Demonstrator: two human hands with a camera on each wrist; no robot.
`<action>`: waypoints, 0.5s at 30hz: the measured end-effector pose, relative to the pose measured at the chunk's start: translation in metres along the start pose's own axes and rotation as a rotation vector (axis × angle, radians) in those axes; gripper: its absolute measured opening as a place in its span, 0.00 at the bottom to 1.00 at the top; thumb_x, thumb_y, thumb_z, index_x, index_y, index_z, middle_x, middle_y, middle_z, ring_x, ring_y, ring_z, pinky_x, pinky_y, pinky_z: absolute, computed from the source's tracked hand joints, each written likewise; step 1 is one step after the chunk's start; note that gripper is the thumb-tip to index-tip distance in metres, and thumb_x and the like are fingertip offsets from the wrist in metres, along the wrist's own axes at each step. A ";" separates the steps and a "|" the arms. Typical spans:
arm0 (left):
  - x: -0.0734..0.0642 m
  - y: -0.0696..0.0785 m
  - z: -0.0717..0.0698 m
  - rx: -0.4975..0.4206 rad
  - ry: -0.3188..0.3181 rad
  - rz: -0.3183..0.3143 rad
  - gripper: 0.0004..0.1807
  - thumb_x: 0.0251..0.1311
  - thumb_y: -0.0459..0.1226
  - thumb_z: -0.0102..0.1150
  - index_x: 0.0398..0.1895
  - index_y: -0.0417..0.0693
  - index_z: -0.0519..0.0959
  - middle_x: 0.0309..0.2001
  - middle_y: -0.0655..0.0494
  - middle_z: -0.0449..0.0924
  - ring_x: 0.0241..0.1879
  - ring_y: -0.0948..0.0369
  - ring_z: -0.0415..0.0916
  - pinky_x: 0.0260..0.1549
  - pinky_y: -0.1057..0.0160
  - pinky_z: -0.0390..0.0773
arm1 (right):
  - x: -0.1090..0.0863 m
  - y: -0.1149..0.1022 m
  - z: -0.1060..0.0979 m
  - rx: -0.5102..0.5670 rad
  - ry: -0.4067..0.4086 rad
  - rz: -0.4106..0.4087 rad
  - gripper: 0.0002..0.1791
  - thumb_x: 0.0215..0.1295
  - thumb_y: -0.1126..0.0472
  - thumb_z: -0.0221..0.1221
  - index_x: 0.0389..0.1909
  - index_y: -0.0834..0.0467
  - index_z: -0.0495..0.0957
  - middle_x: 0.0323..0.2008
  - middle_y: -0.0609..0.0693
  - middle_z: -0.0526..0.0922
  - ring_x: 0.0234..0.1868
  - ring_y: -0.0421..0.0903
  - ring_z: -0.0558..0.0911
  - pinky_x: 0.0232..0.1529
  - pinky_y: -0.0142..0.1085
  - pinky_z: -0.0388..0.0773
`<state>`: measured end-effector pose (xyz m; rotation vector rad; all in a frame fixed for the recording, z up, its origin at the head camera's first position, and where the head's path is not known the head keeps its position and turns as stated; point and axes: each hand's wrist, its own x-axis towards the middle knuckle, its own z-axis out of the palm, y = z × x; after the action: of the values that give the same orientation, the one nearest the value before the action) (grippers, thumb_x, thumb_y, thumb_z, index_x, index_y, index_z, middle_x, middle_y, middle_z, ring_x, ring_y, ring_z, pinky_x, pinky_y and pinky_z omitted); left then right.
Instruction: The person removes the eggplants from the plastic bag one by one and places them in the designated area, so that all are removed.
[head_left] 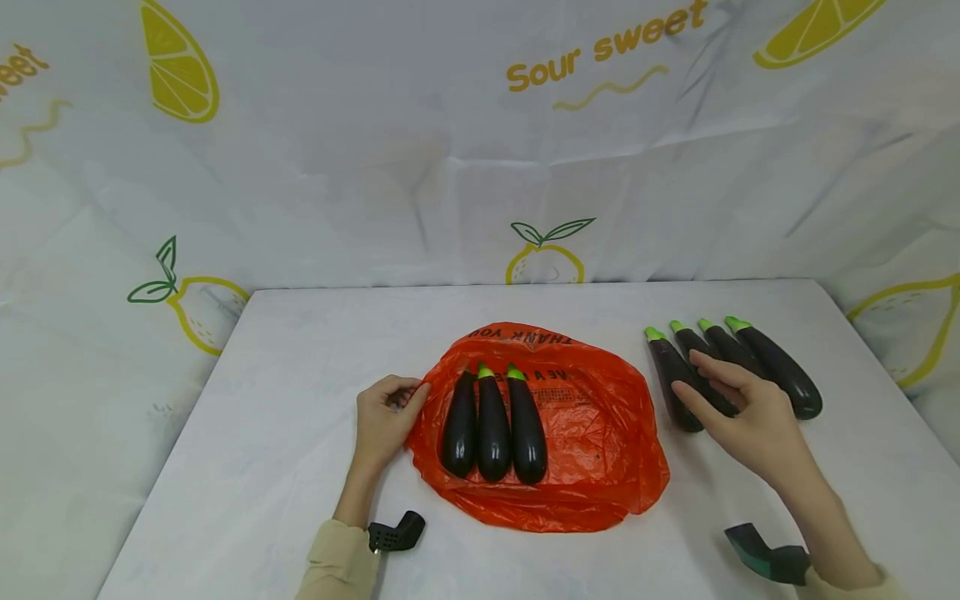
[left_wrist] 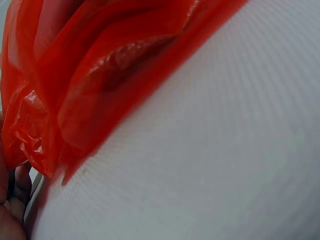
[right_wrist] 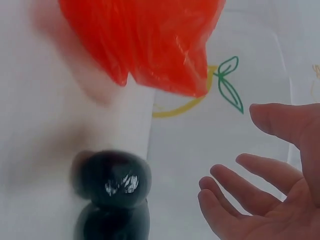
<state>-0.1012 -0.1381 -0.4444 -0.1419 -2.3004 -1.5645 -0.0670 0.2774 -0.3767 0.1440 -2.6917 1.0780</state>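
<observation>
Eggplants are lying on the bench, three on a red bag; the left grip is pinching the bag's edge, the right grip is hovering, spread, over the other four.

A creased white sheet rises behind the white table and spreads past its left and right sides. Just behind the middle of the table's far edge shows a yellow-outlined lemon with green leaves; a second lemon sits beside the table's far left corner. High above the table, yellow "Sour sweet" lettering stands over a wavy line, between a left lemon slice and a right lemon slice.
</observation>
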 end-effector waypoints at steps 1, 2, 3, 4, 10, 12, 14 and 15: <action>0.000 0.000 0.000 -0.006 0.000 -0.006 0.02 0.57 0.24 0.69 0.33 0.32 0.87 0.26 0.40 0.82 0.27 0.69 0.70 0.30 0.76 0.72 | 0.000 -0.002 0.002 0.007 0.001 -0.004 0.29 0.60 0.63 0.72 0.62 0.68 0.78 0.60 0.70 0.80 0.53 0.21 0.76 0.47 0.06 0.64; 0.000 0.000 0.000 -0.013 -0.001 -0.011 0.02 0.57 0.24 0.69 0.33 0.32 0.87 0.26 0.40 0.82 0.27 0.69 0.70 0.30 0.76 0.72 | -0.001 -0.004 0.004 0.015 0.001 -0.010 0.29 0.60 0.64 0.72 0.61 0.69 0.78 0.59 0.70 0.81 0.52 0.21 0.75 0.47 0.06 0.65; 0.000 0.000 0.000 -0.021 -0.001 -0.017 0.02 0.57 0.24 0.69 0.33 0.32 0.87 0.26 0.40 0.82 0.27 0.69 0.70 0.30 0.76 0.72 | -0.001 -0.006 0.005 0.022 -0.003 -0.015 0.29 0.60 0.65 0.72 0.61 0.69 0.78 0.59 0.71 0.80 0.53 0.21 0.75 0.47 0.06 0.65; 0.000 0.000 0.000 -0.023 -0.001 -0.019 0.02 0.57 0.24 0.69 0.33 0.32 0.87 0.26 0.40 0.82 0.27 0.69 0.70 0.30 0.77 0.72 | -0.001 -0.008 0.007 0.021 -0.006 -0.017 0.29 0.59 0.66 0.72 0.61 0.69 0.78 0.59 0.71 0.81 0.54 0.29 0.79 0.47 0.06 0.65; 0.000 0.000 0.000 -0.031 -0.003 -0.026 0.02 0.57 0.24 0.68 0.33 0.32 0.86 0.26 0.39 0.82 0.27 0.68 0.70 0.30 0.77 0.72 | -0.001 -0.021 0.015 0.021 -0.033 -0.035 0.30 0.59 0.68 0.71 0.62 0.68 0.77 0.60 0.71 0.80 0.56 0.67 0.80 0.46 0.06 0.64; 0.000 0.000 0.000 -0.030 -0.004 -0.026 0.02 0.58 0.24 0.68 0.33 0.32 0.86 0.26 0.39 0.82 0.27 0.68 0.70 0.30 0.77 0.72 | -0.002 -0.024 0.017 0.028 -0.041 -0.041 0.30 0.59 0.67 0.71 0.63 0.68 0.77 0.60 0.71 0.80 0.57 0.68 0.80 0.47 0.06 0.65; 0.000 0.000 -0.001 -0.025 -0.004 -0.024 0.02 0.57 0.24 0.68 0.33 0.32 0.86 0.26 0.39 0.82 0.27 0.68 0.70 0.30 0.77 0.72 | -0.003 -0.027 0.020 0.038 -0.050 -0.046 0.30 0.59 0.67 0.71 0.64 0.68 0.76 0.60 0.71 0.81 0.57 0.68 0.80 0.47 0.08 0.66; 0.000 0.000 -0.001 -0.023 -0.004 -0.024 0.02 0.57 0.24 0.68 0.33 0.32 0.86 0.26 0.39 0.82 0.27 0.68 0.70 0.30 0.77 0.72 | -0.004 -0.029 0.021 0.038 -0.055 -0.049 0.30 0.60 0.67 0.71 0.64 0.67 0.76 0.60 0.70 0.81 0.57 0.68 0.81 0.48 0.08 0.67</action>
<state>-0.1010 -0.1387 -0.4438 -0.1238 -2.2953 -1.6042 -0.0619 0.2421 -0.3728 0.2481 -2.7022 1.1272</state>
